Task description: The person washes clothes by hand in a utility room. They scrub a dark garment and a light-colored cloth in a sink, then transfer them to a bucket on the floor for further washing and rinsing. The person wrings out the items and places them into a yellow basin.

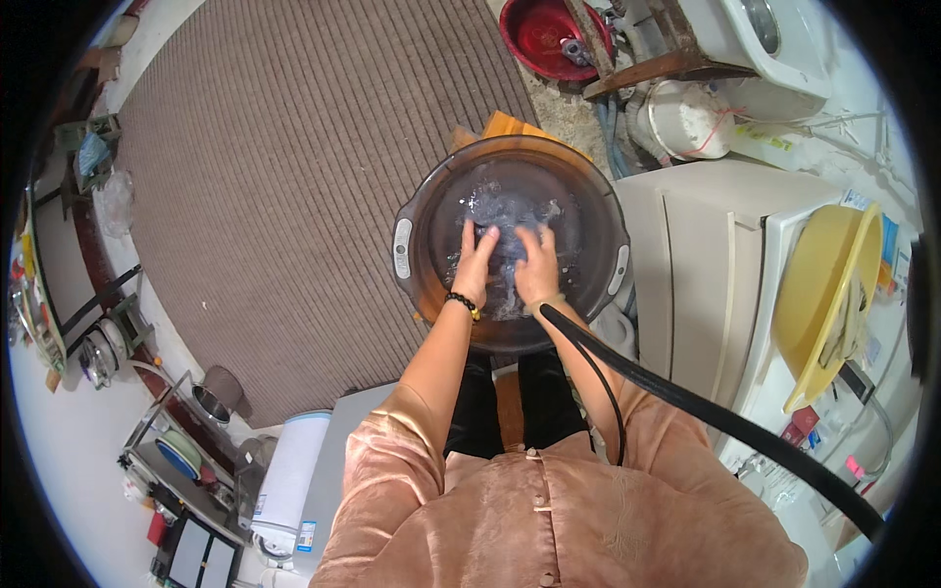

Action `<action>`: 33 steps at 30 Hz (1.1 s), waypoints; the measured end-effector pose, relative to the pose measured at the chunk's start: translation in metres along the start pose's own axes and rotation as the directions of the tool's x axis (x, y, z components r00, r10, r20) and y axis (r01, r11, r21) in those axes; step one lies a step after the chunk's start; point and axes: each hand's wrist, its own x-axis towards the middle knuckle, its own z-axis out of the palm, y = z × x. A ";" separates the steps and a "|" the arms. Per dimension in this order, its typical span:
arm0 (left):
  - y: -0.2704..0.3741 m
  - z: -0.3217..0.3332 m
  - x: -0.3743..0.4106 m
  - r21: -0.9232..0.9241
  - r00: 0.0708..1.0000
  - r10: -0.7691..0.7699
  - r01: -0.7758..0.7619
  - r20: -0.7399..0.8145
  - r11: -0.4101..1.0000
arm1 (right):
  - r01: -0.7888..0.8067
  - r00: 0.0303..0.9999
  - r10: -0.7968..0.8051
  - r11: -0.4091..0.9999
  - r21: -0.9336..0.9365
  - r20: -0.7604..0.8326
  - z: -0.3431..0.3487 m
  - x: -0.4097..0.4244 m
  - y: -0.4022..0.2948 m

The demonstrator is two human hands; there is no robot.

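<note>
A dark, translucent plastic basin with grey side handles stands before me, with water and some suds in it. Inside it lies a wet, dark grey-blue thing, perhaps cloth; its outline is blurred. My left hand, with a dark bead bracelet at the wrist, reaches over the basin from the left, fingers spread beside that thing. Facing it, my right hand is blurred, its fingers bent near the same thing. Whether either hand touches or grips it, I cannot tell. A black strap or cable passes across my right forearm.
An orange-brown wooden piece shows behind the basin. At the upper right is a red basin with a grey item. A beige cabinet stands close on the right, a yellow basin on top. Ribbed brown matting covers the floor.
</note>
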 end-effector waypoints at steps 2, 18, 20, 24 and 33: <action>0.005 0.003 0.011 -0.208 0.997 -0.041 0.055 0.072 0.977 | 0.125 0.992 -0.127 0.982 0.138 0.010 -0.026 -0.014 -0.039; -0.004 0.042 -0.025 -0.369 0.993 -0.037 0.076 0.113 0.926 | 0.131 0.987 -0.124 0.989 0.062 -0.104 -0.056 0.017 -0.027; 0.010 0.035 -0.026 -0.116 0.991 0.129 -0.123 0.043 0.986 | 0.002 0.999 -0.001 0.999 0.032 -0.053 -0.051 0.019 0.008; 0.010 0.014 -0.015 0.725 0.840 0.537 -0.417 0.077 0.549 | 0.009 1.000 -0.010 0.996 -0.093 -0.016 -0.039 0.008 0.039; -0.020 -0.013 0.034 0.279 0.967 0.197 -0.146 -0.164 0.949 | 0.005 0.986 -0.005 1.000 0.000 -0.166 -0.005 0.016 0.030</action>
